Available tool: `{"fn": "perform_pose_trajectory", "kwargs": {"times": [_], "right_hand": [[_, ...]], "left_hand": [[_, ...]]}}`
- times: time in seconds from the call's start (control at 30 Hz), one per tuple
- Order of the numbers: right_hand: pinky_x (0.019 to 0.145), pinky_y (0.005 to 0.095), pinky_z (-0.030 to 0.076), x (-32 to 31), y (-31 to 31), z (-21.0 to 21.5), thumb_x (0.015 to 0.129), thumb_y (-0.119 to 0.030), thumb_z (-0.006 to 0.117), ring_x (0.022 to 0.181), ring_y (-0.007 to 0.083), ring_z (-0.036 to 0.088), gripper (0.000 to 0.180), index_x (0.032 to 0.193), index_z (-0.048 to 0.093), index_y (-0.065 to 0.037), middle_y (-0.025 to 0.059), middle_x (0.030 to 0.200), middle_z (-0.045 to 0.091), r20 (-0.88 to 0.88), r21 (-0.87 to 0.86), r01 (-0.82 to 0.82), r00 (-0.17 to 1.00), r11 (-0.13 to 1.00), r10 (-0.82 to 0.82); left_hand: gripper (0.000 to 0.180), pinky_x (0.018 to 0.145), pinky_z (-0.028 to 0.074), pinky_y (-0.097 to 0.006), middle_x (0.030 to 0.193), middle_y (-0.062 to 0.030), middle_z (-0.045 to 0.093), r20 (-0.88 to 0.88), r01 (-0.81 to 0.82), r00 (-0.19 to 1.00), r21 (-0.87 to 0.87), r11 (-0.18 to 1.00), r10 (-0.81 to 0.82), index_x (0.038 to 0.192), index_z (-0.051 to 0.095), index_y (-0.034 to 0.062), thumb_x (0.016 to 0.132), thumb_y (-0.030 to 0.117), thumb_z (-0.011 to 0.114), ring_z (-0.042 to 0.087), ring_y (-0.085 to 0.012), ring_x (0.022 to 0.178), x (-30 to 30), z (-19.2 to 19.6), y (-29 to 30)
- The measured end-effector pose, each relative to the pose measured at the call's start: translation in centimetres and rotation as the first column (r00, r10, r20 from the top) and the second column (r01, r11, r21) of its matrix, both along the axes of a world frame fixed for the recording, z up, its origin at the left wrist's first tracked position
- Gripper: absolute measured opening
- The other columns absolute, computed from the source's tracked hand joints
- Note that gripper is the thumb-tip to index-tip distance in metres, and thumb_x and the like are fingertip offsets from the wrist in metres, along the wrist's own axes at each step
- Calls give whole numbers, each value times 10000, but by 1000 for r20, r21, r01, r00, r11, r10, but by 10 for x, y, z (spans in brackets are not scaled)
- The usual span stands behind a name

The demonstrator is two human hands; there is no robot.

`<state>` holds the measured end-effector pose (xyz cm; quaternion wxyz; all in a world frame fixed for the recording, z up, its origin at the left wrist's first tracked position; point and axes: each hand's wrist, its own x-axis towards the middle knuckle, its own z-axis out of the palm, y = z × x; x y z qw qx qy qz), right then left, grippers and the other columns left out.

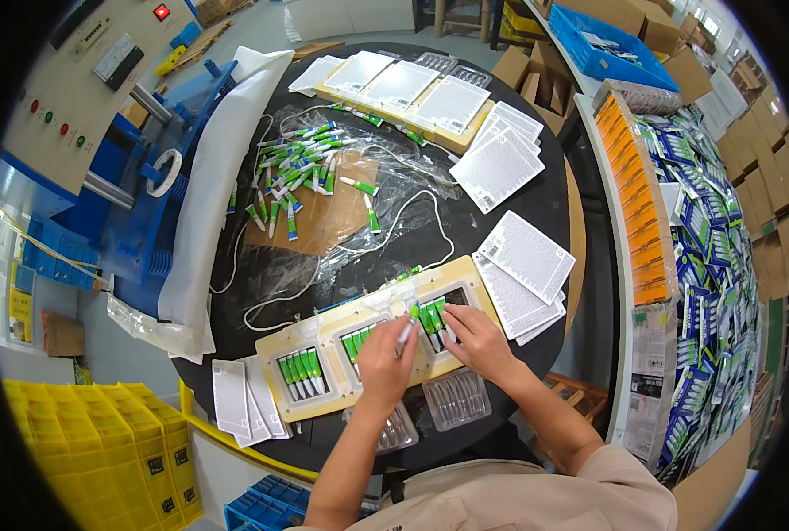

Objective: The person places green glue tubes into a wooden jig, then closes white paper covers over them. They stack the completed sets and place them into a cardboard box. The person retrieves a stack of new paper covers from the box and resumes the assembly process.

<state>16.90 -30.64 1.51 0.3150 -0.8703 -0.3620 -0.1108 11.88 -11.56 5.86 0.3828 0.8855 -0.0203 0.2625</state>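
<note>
In front of me lies a cream-coloured tray point(299, 405) with three openings. Small green-and-white tubes point(302, 372) stand side by side in the left opening, with more in the middle and right ones. My left hand point(384, 365) is closed on a small tube point(407, 329), held tilted above the tray between the middle and right openings. My right hand point(479, 343) reaches over the right opening, its thumb and forefinger closed about a tube point(439, 320) at the end of the row there. The fingers partly cover the tubes beneath.
A loose pile of tubes point(297, 173) lies on cardboard and plastic film. White printed cards point(527, 255) are stacked at the right; others cover a second tray point(452, 140) behind. Clear blister shells point(458, 398) lie near me. A blue press point(160, 203) stands left, a packed bin point(687, 292) right.
</note>
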Motion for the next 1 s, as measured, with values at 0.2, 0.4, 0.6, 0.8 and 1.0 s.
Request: {"fn": "perform_pose_trajectory", "kwargs": {"times": [0.2, 0.4, 0.6, 0.8, 1.0], "right_hand": [[1071, 478, 420, 2, -17, 16, 813, -189, 734, 1187, 323, 585, 428, 1174, 666, 31, 127, 1316, 639, 36, -22, 18, 999, 1000, -17], [933, 421, 503, 20, -47, 32, 833, 53, 647, 1061, 336, 629, 240, 1064, 703, 21, 140, 1129, 708, -83, 185, 336, 942, 924, -326], [912, 403, 514, 37, -40, 37, 837, 87, 623, 1043, 331, 636, 237, 1045, 709, 12, 138, 1096, 716, -64, 205, 336, 942, 920, -330], [842, 408, 524, 41, -15, 31, 813, 33, 676, 965, 322, 629, 206, 1013, 715, -2, 120, 1010, 703, -60, 162, 314, 949, 935, -308], [756, 408, 492, 29, -4, 26, 794, -68, 763, 900, 302, 600, 196, 986, 732, -47, 87, 931, 660, -173, -35, 202, 963, 979, -206]], "left_hand": [[308, 699, 534, -366, 936, -80, 720, 142, 151, 969, 305, 941, -201, 1076, 728, 52, 778, 63, 805, 686, -234, 788, -5, -16, -31], [281, 857, 495, -367, 1008, -42, 680, 105, 75, 985, 448, 891, -136, 1112, 722, 37, 856, 153, 703, 659, -188, 891, 17, -39, -58], [399, 1032, 431, -463, 1153, -98, 677, -32, 108, 994, 461, 881, -105, 1148, 708, 23, 879, 318, 716, 631, -235, 1089, 14, -42, -62], [579, 1151, 345, -536, 1273, -141, 654, -157, 190, 979, 438, 879, -133, 1232, 672, -3, 886, 459, 706, 594, -272, 1210, 5, -35, -60], [602, 1186, 296, -559, 1367, -140, 616, -204, 140, 978, 474, 869, -47, 1329, 615, -10, 922, 429, 682, 536, -268, 1332, -16, -37, -50]]}}
